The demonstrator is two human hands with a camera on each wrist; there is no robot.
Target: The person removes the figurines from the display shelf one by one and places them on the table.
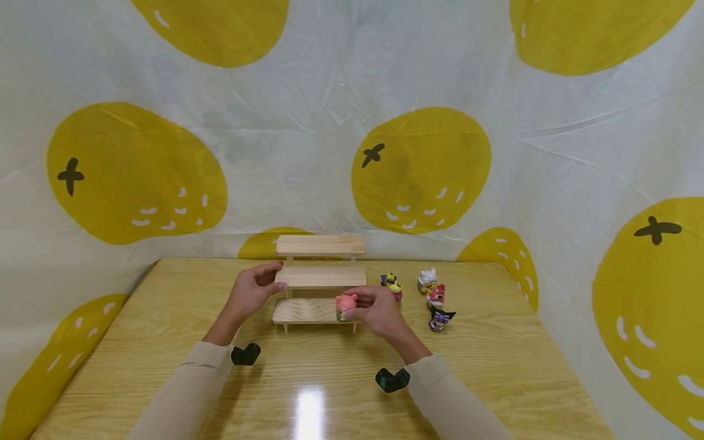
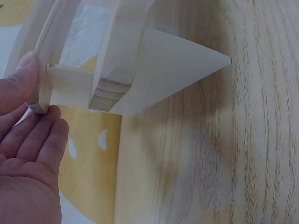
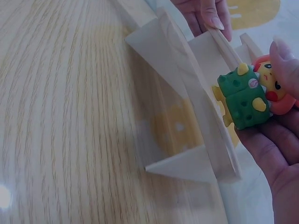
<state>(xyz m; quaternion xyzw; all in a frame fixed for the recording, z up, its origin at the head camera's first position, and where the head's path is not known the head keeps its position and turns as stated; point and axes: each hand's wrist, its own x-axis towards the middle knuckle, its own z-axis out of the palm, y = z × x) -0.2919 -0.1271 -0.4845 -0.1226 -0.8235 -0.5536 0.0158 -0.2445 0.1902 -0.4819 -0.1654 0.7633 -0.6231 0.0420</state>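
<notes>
A three-tier wooden display stand (image 1: pixel 321 278) stands at the back of the table. My left hand (image 1: pixel 251 292) grips the left end of its middle tier, thumb on top and fingers beneath, as the left wrist view shows at the tier's edge (image 2: pixel 41 88). In my right hand (image 1: pixel 383 313) is a small toy figurine (image 1: pixel 346 305), pinched by its pink head. The right wrist view shows the figurine's green spotted body (image 3: pixel 243 95), yellow hands and feet, and yellow face. It is upright at the right end of the lowest tier; I cannot tell whether its feet touch the board.
Right of the stand are several more figurines: a pair in yellow, blue and red (image 1: pixel 392 287), a white-topped one (image 1: pixel 427 280), a red-pink one (image 1: pixel 436 296) and a black-eared one (image 1: pixel 441 318). A fruit-print cloth (image 1: pixel 297 171) hangs behind the wooden table (image 1: pixel 220 391).
</notes>
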